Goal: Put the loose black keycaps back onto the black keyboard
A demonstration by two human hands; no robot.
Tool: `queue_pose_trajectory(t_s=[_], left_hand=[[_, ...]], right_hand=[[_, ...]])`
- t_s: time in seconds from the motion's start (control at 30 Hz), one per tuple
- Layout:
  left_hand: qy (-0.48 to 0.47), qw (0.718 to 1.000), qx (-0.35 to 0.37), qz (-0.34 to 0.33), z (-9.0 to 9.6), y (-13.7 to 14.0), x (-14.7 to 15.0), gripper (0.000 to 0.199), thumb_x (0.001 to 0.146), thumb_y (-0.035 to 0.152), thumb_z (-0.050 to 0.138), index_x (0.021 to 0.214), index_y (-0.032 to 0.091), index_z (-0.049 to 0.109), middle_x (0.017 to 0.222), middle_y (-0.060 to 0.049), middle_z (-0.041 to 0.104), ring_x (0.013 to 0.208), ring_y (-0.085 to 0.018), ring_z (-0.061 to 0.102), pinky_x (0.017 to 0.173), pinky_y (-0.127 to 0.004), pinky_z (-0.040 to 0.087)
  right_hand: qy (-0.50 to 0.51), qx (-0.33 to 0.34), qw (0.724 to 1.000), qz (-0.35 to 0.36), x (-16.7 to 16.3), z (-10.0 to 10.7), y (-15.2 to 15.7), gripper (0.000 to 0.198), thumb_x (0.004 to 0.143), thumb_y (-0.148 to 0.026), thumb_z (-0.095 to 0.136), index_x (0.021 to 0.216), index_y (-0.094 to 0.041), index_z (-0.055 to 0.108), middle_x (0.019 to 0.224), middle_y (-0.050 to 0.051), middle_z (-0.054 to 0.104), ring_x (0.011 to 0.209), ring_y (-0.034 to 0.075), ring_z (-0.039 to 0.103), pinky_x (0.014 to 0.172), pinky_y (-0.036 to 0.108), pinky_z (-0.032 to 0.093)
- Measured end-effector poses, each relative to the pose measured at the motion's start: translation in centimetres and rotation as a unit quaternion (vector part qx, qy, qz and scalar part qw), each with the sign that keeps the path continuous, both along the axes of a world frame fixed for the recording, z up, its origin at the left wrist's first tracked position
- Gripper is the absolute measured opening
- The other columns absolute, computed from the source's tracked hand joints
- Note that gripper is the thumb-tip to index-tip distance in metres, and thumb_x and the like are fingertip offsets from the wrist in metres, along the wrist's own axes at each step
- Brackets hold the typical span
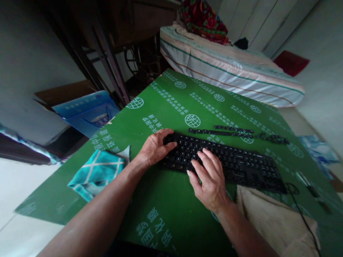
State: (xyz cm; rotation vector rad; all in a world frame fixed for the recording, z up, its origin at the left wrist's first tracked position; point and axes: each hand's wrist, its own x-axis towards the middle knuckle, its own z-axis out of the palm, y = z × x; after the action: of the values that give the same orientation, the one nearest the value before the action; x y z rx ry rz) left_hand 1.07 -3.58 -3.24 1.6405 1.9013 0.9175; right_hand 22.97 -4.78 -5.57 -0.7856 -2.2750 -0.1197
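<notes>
A black keyboard (246, 164) lies at a slant across the green table. My left hand (155, 148) grips its far left corner, the thumb over the keys and the other fingers along the back edge. Over the left-middle keys rests my right hand (209, 176), fingers stretched and a little apart, its thumb by the front edge. What lies under the right fingertips is hidden. Behind the keyboard are loose black keycaps (273, 137) and a row of black key pieces with a long bar (219, 133).
The green table (166, 103) bears a folded teal checked cloth (98, 171) at left, and a beige cloth (276, 217) and a brush (311, 189) at right. A black cable (302, 214) crosses the beige cloth. Beyond stands a bed (227, 67); a blue bag (88, 110) stands left.
</notes>
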Motion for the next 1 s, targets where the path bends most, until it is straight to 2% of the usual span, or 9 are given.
queue_pose_trajectory(t_s=[0.17, 0.43, 0.6, 0.73, 0.83, 1.0], left_hand=[[-0.003, 1.0, 0.015, -0.004, -0.1, 0.0, 0.0, 0.047, 0.077, 0.039, 0.055, 0.118, 0.017, 0.06, 0.126, -0.009, 0.062, 0.114, -0.026, 0.059, 0.101, -0.043, 0.045], [0.002, 1.0, 0.01, -0.004, 0.1, 0.0, 0.0, 0.048, 0.077, 0.039, 0.055, 0.119, 0.017, 0.06, 0.127, -0.01, 0.061, 0.115, -0.026, 0.058, 0.101, -0.042, 0.044], [0.006, 1.0, 0.006, -0.008, 0.3, -0.1, 0.1, 0.049, 0.077, 0.04, 0.055, 0.119, 0.016, 0.059, 0.127, -0.011, 0.061, 0.116, -0.026, 0.058, 0.102, -0.043, 0.044], [0.009, 1.0, -0.001, -0.012, 0.4, -0.1, 0.1, 0.054, 0.077, 0.043, 0.055, 0.121, 0.013, 0.057, 0.129, -0.014, 0.059, 0.117, -0.028, 0.057, 0.103, -0.043, 0.043], [0.022, 1.0, 0.001, -0.016, 0.3, -0.1, 0.2, 0.059, 0.076, 0.046, 0.057, 0.125, 0.013, 0.054, 0.133, -0.014, 0.055, 0.123, -0.028, 0.052, 0.106, -0.045, 0.04], [0.091, 0.995, 0.004, -0.039, 0.1, -0.2, 0.8, 0.077, 0.072, 0.057, 0.06, 0.132, 0.012, 0.047, 0.15, -0.017, 0.032, 0.138, -0.032, 0.031, 0.112, -0.045, 0.032]], right_hand=[[-0.025, -0.012, 1.0, 0.003, -0.2, 0.1, -0.1, 0.019, 0.085, -0.023, 0.062, 0.102, -0.015, 0.065, 0.125, 0.018, 0.059, 0.128, 0.032, 0.045, 0.099, 0.054, 0.044], [-0.029, -0.012, 1.0, 0.0, -0.3, 0.3, -0.2, 0.021, 0.086, -0.025, 0.06, 0.103, -0.013, 0.065, 0.123, 0.019, 0.06, 0.127, 0.032, 0.046, 0.099, 0.054, 0.045], [0.027, -0.022, 0.999, -0.022, 0.3, 1.1, 0.6, 0.018, 0.087, -0.02, 0.058, 0.102, -0.011, 0.065, 0.115, 0.018, 0.064, 0.12, 0.03, 0.053, 0.098, 0.051, 0.049], [0.074, -0.047, 0.996, -0.027, 2.2, 2.5, 1.5, 0.016, 0.087, -0.017, 0.058, 0.1, -0.015, 0.067, 0.1, 0.011, 0.069, 0.102, 0.022, 0.063, 0.092, 0.043, 0.055], [0.078, -0.057, 0.995, -0.03, 4.4, 3.6, 1.3, 0.016, 0.087, -0.014, 0.059, 0.099, -0.017, 0.068, 0.094, 0.008, 0.071, 0.092, 0.019, 0.065, 0.089, 0.039, 0.056], [0.059, -0.035, 0.995, -0.069, 9.5, 4.5, -0.4, 0.015, 0.085, -0.012, 0.061, 0.098, -0.016, 0.068, 0.091, 0.007, 0.071, 0.088, 0.016, 0.066, 0.085, 0.031, 0.056]])
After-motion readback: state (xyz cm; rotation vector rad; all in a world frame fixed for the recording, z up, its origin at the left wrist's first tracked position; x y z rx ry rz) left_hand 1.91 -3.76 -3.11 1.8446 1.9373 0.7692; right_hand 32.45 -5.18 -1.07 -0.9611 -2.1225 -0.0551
